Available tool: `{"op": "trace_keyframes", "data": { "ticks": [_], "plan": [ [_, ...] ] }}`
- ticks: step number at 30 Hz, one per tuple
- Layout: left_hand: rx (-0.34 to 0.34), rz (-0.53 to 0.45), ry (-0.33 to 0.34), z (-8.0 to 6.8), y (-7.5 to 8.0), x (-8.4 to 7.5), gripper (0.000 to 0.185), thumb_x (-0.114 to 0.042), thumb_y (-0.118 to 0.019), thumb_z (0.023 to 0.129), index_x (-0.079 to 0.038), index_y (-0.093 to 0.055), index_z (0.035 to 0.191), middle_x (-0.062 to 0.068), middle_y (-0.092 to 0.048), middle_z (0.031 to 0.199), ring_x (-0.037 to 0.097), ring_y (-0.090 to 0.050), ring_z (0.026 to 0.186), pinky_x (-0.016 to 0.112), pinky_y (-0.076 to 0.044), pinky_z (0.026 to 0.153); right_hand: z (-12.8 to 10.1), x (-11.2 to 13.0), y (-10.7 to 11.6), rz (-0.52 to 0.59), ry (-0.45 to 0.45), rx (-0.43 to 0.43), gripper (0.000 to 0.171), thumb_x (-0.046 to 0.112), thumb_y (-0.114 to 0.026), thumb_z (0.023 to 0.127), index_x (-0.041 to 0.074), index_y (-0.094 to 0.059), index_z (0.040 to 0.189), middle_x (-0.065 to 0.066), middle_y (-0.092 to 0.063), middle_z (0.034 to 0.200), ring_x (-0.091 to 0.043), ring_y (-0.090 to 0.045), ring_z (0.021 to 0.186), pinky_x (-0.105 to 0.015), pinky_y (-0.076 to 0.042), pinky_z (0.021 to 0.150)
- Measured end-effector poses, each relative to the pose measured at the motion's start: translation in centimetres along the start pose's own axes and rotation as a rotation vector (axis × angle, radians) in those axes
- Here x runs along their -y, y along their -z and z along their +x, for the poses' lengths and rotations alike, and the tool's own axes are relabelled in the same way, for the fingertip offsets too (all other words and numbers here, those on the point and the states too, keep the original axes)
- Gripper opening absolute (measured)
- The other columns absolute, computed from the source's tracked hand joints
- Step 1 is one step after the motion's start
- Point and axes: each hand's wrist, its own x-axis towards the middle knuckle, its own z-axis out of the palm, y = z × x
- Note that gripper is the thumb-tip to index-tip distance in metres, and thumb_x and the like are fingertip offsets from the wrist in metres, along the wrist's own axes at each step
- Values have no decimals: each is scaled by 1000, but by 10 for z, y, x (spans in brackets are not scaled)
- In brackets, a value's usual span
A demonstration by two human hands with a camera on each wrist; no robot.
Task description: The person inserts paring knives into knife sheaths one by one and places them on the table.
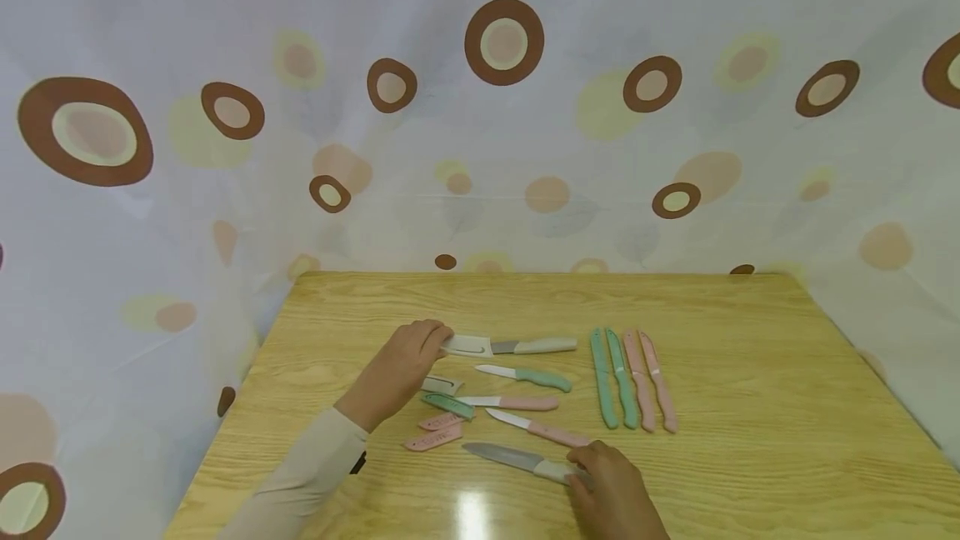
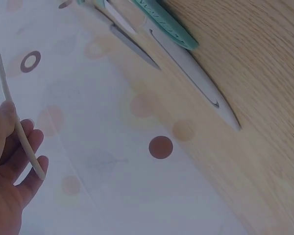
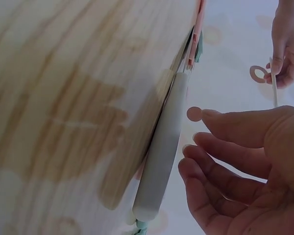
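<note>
On the wooden bench (image 1: 750,373) the left hand (image 1: 401,365) pinches a light, stiff white blade sheath (image 1: 467,346) by its edge, while the right hand's (image 1: 611,486) loosely spread, empty grip reaches the grey knife's (image 1: 525,462) handle, the safe place to hold.

Left hand (image 1: 405,361) pinched shut (sleeve to the wrist); right hand (image 1: 611,486) low, fingers loosely spread.

Long beige sleeve (image 1: 315,461) on the left arm.
</note>
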Motion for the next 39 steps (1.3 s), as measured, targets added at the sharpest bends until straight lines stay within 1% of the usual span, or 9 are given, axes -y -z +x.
{"op": "trace_keyframes", "data": {
  "ticks": [4, 9, 12, 17, 23, 26, 32, 35, 39],
  "plan": [
    [4, 14, 8, 0, 0, -1, 31, -12, -67, 90, 0, -55, 116, 10, -59, 111, 22, -60, 101, 32, -53, 85, 1, 0, 0, -27, 53, 35, 20, 4, -79, 73, -2, -70, 89, -3, -62, 81, -12, -55, 71, -24, -51, 62],
    [-4, 7, 2, -2, -2, -1, 33, -12, -68, 88, 1, -55, 116, 11, -59, 111, 23, -60, 101, 32, -53, 86, 5, -1, -2, -81, 81, 50, 19, 5, -79, 73, -1, -71, 89, -4, -62, 85, -15, -53, 76, -30, -52, 67],
    [-3, 3, -6, -3, -3, -2, 34, -11, -70, 87, 1, -55, 115, 11, -60, 110, 22, -60, 100, 32, -53, 85, 7, 0, -3, -51, 77, 108, 14, 4, -77, 75, 0, -71, 88, -3, -63, 85, -14, -54, 76, -34, -53, 69],
    [20, -8, -7, -5, -6, -2, 33, -11, -70, 88, 0, -56, 115, 9, -60, 109, 21, -60, 99, 30, -53, 87, 11, 0, -3, -20, 88, 191, 7, -1, -74, 77, -1, -71, 83, -3, -63, 81, -14, -58, 71, -32, -55, 64],
    [14, -39, -8, -6, -5, -5, 32, -10, -70, 88, 0, -56, 114, 9, -60, 108, 21, -60, 98, 31, -53, 86, 12, 1, -3, -82, 138, 165, 7, -2, -76, 75, 1, -71, 80, -1, -63, 77, -14, -59, 67, -28, -53, 61],
    [8, -29, -20, -4, -4, -7, 32, -10, -71, 87, -1, -55, 113, 8, -60, 107, 21, -61, 98, 31, -53, 85, 12, 0, -3, -86, 144, 160, 9, -1, -77, 74, 1, -71, 81, -1, -63, 78, -16, -60, 68, -29, -55, 62],
    [19, -6, -28, -4, -4, -8, 36, -11, -73, 85, -2, -55, 115, 8, -60, 109, 21, -60, 100, 31, -53, 86, 12, -4, -2, -34, 135, 173, 10, -1, -76, 75, 0, -72, 83, -2, -64, 80, -14, -60, 70, -29, -55, 64],
    [16, -8, -32, -6, -5, -8, 38, -10, -74, 84, -1, -55, 115, 8, -60, 109, 21, -60, 100, 31, -53, 85, 12, -8, -1, -22, 156, 177, 10, 1, -76, 75, 2, -71, 83, 2, -62, 78, -10, -56, 68, -25, -52, 62],
    [11, -2, -24, -9, -5, -5, 36, -10, -73, 84, -1, -55, 114, 9, -60, 109, 21, -60, 99, 32, -53, 86, 10, -9, 7, -14, 129, 117, 15, 4, -76, 77, 2, -71, 92, 3, -64, 87, -8, -57, 77, -26, -54, 69]
  ]
}}
